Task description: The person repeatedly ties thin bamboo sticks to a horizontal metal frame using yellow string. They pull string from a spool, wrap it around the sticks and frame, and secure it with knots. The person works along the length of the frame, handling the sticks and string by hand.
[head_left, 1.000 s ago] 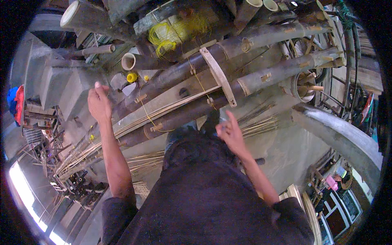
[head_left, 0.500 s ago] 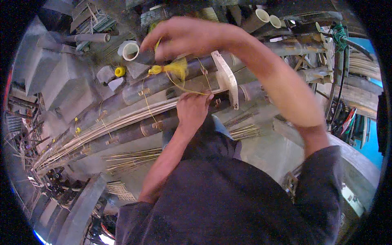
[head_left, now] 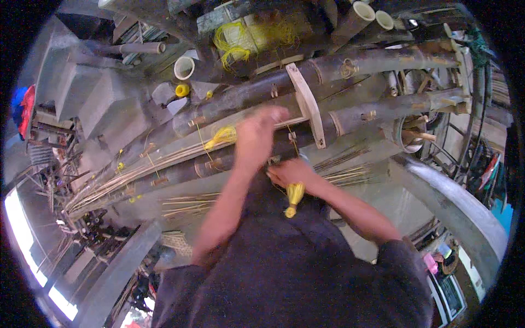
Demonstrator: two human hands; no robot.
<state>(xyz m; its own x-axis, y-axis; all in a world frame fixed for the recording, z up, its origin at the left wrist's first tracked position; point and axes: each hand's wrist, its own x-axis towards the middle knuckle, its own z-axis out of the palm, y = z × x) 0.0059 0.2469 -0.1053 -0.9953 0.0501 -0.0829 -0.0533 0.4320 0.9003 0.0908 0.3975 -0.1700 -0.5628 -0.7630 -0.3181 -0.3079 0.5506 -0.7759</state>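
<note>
My left hand (head_left: 256, 131), blurred by motion, is over a bundle of long thin bamboo strips (head_left: 169, 156) lying lengthwise between two dark bamboo poles. Its fingers are too smeared to read. Closer to my body, my right hand (head_left: 292, 172) is closed beside the near pole (head_left: 344, 121), its fingers curled around yellow string. A gathered yellow string bundle (head_left: 294, 198) hangs just below that hand, against my dark shirt. Another yellow string bundle (head_left: 221, 138) rests on the strips left of my left hand. A pale wooden crosspiece (head_left: 306, 104) spans the poles to the right.
Loose yellow string (head_left: 235, 41) lies on a block beyond the far pole (head_left: 235, 99). A pale-rimmed tube (head_left: 184, 68) and a yellow roll (head_left: 182, 90) stand at the far left. Thin sticks (head_left: 188, 205) lie below the near pole. A curved grey beam (head_left: 454, 191) is at right.
My right hand has come down from above the far pole to the near pole, close to my body. My left hand has shifted slightly and blurs. The view has turned a little.
</note>
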